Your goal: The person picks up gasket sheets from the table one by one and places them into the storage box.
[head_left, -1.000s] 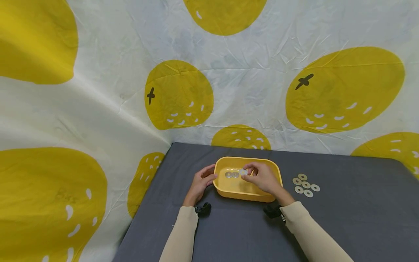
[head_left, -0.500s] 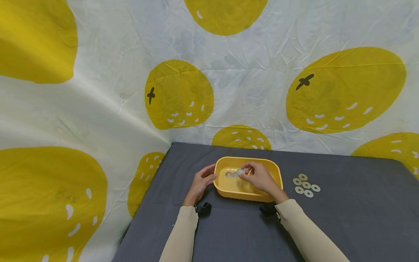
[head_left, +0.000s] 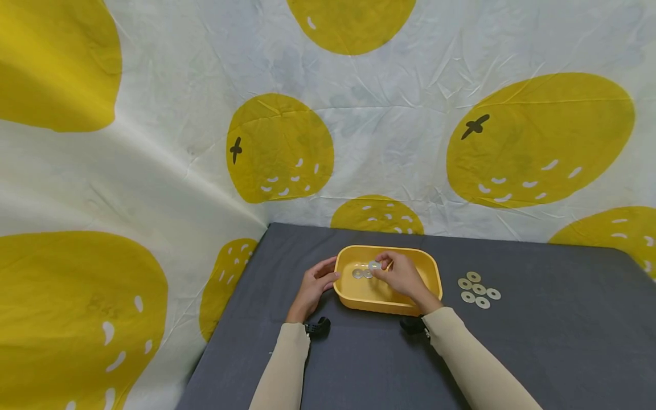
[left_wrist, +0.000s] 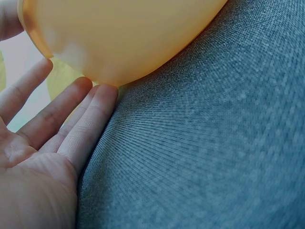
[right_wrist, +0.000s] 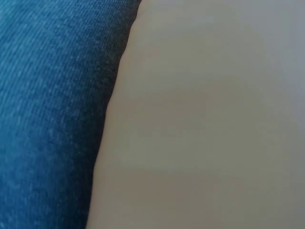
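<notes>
A yellow plastic basin (head_left: 389, 307) stands on the cloth-covered table. My left hand (head_left: 311, 287) is at its left end, fingers nearly straight against the outer wall and thumb at the rim; the left wrist view shows these fingertips (left_wrist: 110, 93) touching the wall. Over the basin, my right hand (head_left: 402, 276) pinches a flat metal washer (head_left: 374, 265) between thumb and fingers. Two more washers (head_left: 357, 274) lie side by side on the basin floor, one partly covered by the right hand. The right wrist view shows only a blurred pale surface and cloth.
Several washers (head_left: 479, 289) lie in a loose group on the dark grey cloth (head_left: 553, 324), right of the basin. Behind and to the left hangs a white curtain (head_left: 389, 148) printed with yellow fruit. Each wrist wears a black camera band (head_left: 319, 327).
My right hand has moved a little left and toward the back with the pinched washer, now above the washers in the basin. The left hand and basin have stayed put.
</notes>
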`<state>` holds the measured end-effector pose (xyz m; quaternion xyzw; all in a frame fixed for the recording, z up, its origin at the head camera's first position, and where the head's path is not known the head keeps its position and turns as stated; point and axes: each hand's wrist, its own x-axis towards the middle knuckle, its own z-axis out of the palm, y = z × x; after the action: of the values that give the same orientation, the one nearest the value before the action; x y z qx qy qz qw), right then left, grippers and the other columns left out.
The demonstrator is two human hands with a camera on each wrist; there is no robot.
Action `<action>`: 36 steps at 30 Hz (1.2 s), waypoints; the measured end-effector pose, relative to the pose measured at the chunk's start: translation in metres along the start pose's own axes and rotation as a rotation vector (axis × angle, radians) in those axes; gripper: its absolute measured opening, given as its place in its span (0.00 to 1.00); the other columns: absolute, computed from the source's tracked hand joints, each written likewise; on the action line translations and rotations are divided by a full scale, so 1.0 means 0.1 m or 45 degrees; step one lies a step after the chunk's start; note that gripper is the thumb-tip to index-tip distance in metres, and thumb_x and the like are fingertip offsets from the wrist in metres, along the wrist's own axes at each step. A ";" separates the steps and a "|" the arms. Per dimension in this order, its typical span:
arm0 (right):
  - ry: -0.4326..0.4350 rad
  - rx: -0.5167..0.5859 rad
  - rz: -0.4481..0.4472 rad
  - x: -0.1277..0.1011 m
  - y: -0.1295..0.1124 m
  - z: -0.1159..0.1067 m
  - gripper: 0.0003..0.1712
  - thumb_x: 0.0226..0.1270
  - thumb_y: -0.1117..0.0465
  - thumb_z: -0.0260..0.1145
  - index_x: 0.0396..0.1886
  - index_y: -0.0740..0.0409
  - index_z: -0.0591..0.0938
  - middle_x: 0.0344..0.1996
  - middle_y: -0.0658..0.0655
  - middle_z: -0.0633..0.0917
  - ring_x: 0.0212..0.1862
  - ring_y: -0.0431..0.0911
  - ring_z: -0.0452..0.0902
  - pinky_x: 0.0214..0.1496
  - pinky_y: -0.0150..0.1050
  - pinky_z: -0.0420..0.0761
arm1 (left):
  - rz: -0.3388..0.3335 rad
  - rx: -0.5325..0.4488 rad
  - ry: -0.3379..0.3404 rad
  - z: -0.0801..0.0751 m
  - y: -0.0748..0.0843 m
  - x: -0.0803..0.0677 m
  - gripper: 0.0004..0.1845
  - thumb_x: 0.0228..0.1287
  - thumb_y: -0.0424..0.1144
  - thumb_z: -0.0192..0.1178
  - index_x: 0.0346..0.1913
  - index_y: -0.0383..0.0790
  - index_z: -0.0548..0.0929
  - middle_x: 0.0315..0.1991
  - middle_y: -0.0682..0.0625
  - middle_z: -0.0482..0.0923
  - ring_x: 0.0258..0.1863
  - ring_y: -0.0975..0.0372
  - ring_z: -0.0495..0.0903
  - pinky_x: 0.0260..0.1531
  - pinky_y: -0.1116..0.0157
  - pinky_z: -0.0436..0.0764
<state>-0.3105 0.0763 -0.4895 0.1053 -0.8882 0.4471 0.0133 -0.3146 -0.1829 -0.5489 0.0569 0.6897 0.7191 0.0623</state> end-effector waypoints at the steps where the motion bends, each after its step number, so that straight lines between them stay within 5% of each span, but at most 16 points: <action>1: 0.004 -0.005 0.003 0.01 0.00 0.01 0.17 0.64 0.57 0.75 0.48 0.60 0.84 0.34 0.56 0.80 0.31 0.47 0.69 0.31 0.35 0.68 | -0.001 0.001 0.000 0.00 0.00 0.00 0.26 0.69 0.40 0.67 0.69 0.53 0.78 0.64 0.43 0.79 0.62 0.51 0.81 0.55 0.61 0.85; 36: -0.028 -0.035 0.146 0.14 0.19 0.02 0.18 0.63 0.58 0.76 0.49 0.60 0.83 0.28 0.56 0.79 0.23 0.46 0.71 0.26 0.36 0.73 | -0.001 0.015 -0.003 0.00 0.01 -0.01 0.26 0.71 0.39 0.65 0.71 0.50 0.77 0.65 0.41 0.79 0.59 0.56 0.83 0.55 0.62 0.85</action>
<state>-0.3274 0.0837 -0.5039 0.0590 -0.8989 0.4337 -0.0206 -0.3135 -0.1827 -0.5481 0.0580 0.6940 0.7149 0.0631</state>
